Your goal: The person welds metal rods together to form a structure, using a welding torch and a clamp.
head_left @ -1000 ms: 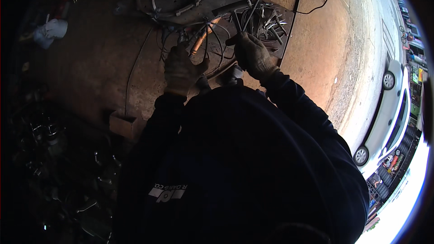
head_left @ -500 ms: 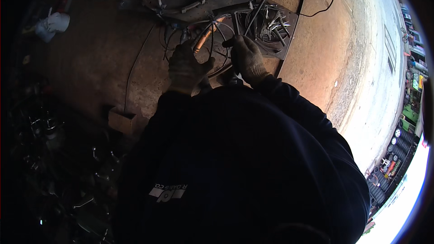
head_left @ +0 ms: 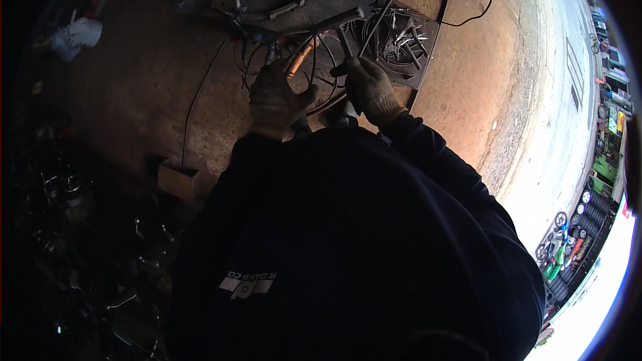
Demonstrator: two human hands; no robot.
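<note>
My left hand (head_left: 274, 101), in a work glove, is raised with its fingers curled and its thumb off to the side; what it grips is hidden in shadow. Just past its fingertips lies an orange rod-shaped thing (head_left: 301, 59), perhaps a tool handle, among thin dark hoops (head_left: 332, 60). My right hand (head_left: 370, 90), gloved too, is closed round the lower end of a dark metal bar (head_left: 346, 41). The bar's upper end meets a dark crosspiece (head_left: 341, 19) at the edge of a round metal frame (head_left: 281, 10).
A tray of metal scraps and coiled rod (head_left: 401, 43) lies beyond my right hand. A black cable (head_left: 200, 97) crosses the brown ground to a small box (head_left: 179, 179). White containers (head_left: 79, 37) stand at the far left, dark metal parts (head_left: 63, 187) lower down. A bright road (head_left: 555, 93) runs on the right.
My right hand has shifted slightly right and nearer, and the bar's upper end leans further left. The crosspiece has tilted and dropped a little, covering more of the orange thing. My left hand stays put.
</note>
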